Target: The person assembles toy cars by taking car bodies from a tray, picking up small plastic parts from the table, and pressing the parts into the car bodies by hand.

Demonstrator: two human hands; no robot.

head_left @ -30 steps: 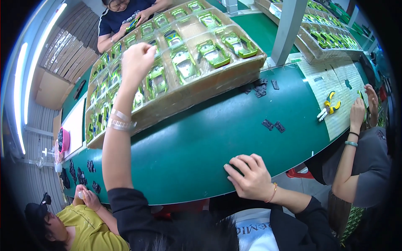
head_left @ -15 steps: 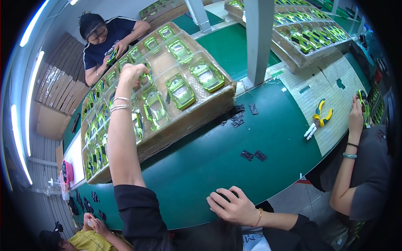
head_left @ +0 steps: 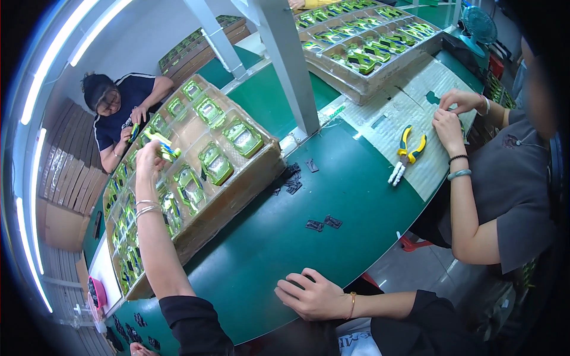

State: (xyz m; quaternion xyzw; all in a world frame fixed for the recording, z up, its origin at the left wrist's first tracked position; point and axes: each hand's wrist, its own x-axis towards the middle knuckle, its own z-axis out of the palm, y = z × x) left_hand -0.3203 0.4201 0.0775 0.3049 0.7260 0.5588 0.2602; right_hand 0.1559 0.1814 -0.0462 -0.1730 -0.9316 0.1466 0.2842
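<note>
Out at eight o'clock, a pink plastic basket (head_left: 101, 292) with dark bits inside; then nine o'clock, and here's the action: above the brown cardboard tray (head_left: 237, 199) on the green-topped bench (head_left: 255, 267), the left hand (head_left: 148, 155) has its fingers pinched on a glossy green toy-car shell (head_left: 170, 152). Just past centre, towards half past four, two small black plastic pieces (head_left: 323, 223) lie loose. Near six, the right hand (head_left: 312, 295) rests at the bench, fingers loosely curled and parted, nothing visible in them. Over at three, yellow-and-black pliers (head_left: 411, 148). The danger? With neighbours packed this close, a low or tilted shell could scrape another or catch a divider; a slick surface and fingertip hold could let it slip. And writing: dark lettering crosses the white shirt front (head_left: 356, 340), cut off at six; no label reads clearly elsewhere.
</note>
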